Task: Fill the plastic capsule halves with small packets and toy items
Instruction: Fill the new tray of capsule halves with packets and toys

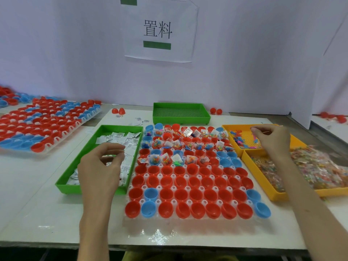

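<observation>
A clear holder tray point(188, 226) carries rows of red and blue capsule halves point(181, 210); the far rows hold bead bags, white packets and toys point(165, 159), the near rows are empty. My left hand point(99, 170) hovers over the green tray point(88, 144) of white packets point(130, 161), fingers curled, thumb and forefinger pinching a white packet. My right hand point(273, 140) is above the yellow tray point(228, 127) of small coloured toys point(238, 137) and pinches a thin yellow toy piece.
A second yellow tray point(263, 185) of bead bags sits at the right. An empty green tray point(207, 115) stands at the back. Another holder of capsule halves point(47, 125) lies far left. Loose red halves point(118, 111) lie near the white partition with a paper sign point(160, 31).
</observation>
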The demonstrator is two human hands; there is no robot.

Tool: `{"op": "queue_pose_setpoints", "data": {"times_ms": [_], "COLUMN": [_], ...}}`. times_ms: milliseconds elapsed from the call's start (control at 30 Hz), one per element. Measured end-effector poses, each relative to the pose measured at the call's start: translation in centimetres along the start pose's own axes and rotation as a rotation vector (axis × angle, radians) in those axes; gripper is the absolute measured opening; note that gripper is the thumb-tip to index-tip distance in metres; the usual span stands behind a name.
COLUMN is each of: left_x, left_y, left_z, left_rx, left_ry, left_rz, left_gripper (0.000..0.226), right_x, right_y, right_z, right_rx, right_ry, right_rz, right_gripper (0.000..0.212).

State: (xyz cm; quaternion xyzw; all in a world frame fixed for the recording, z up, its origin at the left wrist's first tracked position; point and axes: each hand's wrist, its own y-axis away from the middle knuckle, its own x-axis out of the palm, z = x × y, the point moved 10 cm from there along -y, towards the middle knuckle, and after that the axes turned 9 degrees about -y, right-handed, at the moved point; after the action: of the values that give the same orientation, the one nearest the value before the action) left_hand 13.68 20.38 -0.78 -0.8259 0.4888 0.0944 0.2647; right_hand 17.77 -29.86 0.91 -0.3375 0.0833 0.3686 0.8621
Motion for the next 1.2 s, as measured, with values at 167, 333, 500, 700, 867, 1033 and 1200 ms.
{"op": "queue_pose_setpoints", "data": {"times_ms": [167,333,500,700,867,1033,1200], "left_x": [-0.1,1.3,3.2,3.9,3.6,2.8,2.9], "left_y": [0.6,2.7,5.2,6.4,6.5,6.9,7.2], "left_z": [-2.3,-7.2,-10.9,-12.3,-12.6,-13.2,-13.4], "left_rx": [0.036,0.12,0.177,0.209,0.223,0.264,0.276], "left_ry": [0.259,0.521,0.65,0.645,0.586,0.49,0.458], "left_rz": [0.027,0.185,0.311,0.399,0.378,0.324,0.31], "left_gripper": [0.03,0.022,0.031,0.046,0.046,0.042,0.039], "right_x": [-0.4,-0.7,-0.6,0.0,-0.7,0.3,0.9], "right_y": [0.6,3.1,9.6,13.8,14.4,14.8,15.0], "right_z": [4.5,11.9,17.6,20.0,21.9,22.4,22.5], "right_rx": [-0.088,-0.132,-0.136,-0.147,-0.22,-0.231,-0.218], "right_ry": [-0.091,-0.347,-0.565,-0.688,-0.75,-0.73,-0.738], "right_rz": [0.103,0.265,0.448,0.525,0.457,0.485,0.472], "right_gripper": [0.007,0.011,0.018,0.023,0.021,0.019,0.022]}}
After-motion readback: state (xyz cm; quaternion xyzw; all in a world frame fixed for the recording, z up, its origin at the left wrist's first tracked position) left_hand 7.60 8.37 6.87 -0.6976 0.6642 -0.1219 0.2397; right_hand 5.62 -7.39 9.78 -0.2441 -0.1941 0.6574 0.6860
